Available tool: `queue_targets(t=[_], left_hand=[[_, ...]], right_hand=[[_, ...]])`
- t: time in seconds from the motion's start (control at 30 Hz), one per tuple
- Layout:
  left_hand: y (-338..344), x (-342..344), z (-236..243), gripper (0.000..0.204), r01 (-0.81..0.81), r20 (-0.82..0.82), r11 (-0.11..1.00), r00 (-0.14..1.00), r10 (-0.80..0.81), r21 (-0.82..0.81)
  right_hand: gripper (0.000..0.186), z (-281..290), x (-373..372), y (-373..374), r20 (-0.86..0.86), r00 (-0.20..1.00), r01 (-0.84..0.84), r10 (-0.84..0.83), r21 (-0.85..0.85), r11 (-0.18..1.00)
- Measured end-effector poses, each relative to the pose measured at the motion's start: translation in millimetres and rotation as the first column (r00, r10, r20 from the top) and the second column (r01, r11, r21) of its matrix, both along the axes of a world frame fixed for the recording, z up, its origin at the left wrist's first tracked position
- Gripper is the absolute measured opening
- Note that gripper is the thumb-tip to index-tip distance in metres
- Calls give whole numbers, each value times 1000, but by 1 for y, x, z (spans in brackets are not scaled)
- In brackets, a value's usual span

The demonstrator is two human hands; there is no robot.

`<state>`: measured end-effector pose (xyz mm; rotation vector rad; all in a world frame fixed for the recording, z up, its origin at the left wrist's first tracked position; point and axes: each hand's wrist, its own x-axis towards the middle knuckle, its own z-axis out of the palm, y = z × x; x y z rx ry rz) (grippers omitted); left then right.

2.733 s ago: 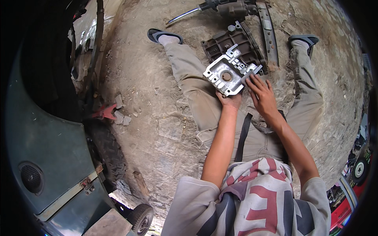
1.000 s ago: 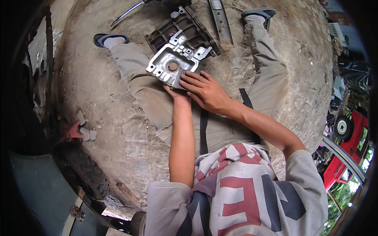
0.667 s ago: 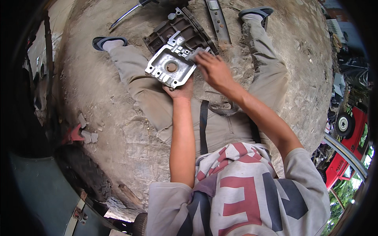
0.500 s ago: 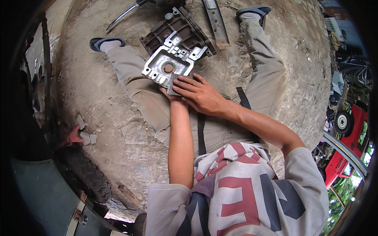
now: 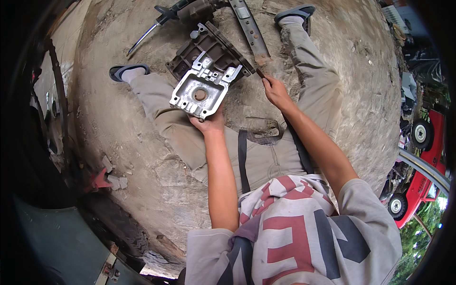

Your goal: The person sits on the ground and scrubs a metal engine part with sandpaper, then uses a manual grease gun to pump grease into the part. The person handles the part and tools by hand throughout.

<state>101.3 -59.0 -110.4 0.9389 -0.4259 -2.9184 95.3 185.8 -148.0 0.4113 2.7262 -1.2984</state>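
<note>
My left hand (image 5: 210,124) grips a silver cast-metal cover (image 5: 204,110) by its near edge, with the fingers hidden underneath. The cover is a squarish frame with a recessed middle, a round brownish hole and bolt lugs. Beyond it, close up against its far side, lies a dark brown ribbed metal housing (image 5: 228,49). Off to the right, my right hand (image 5: 277,93) is raised away from the cover. Between its thumb and fingers is a piece of sandpaper (image 5: 261,73), seen nearly edge-on near the housing's right corner.
A bright rod with a dark end (image 5: 142,41) and a perforated metal bar (image 5: 250,29) lie at the far side. Broken chunks (image 5: 116,182) are on the dirt floor at left. A red vehicle (image 5: 418,175) stands at far right. My legs spread around the parts.
My right hand has lifted the sandpaper off the cover's near edge and moved right and away. The left hand still holds the cover, which sits slightly nearer.
</note>
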Motion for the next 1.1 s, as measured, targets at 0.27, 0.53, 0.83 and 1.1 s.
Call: queue_targets(t=[0.27, 0.53, 0.83, 1.1], left_hand=[[5, -3, 59, 66, 127, 69, 947, 991, -111, -297], [13, 10, 74, 50, 431, 291, 649, 902, -318, -627], [28, 25, 80, 60, 728, 499, 132, 579, -645, -673], [47, -4, 34, 69, 611, 582, -312, 308, -752, -727]], right_hand=[[39, -3, 3, 12, 182, 975, 135, -128, -26, 990], [41, 2, -10, 9, 18, 958, 285, -285, -128, 950], [43, -1, -17, 25, 183, 908, 405, -378, -146, 903], [42, -5, -15, 21, 205, 920, 368, -333, -167, 915]])
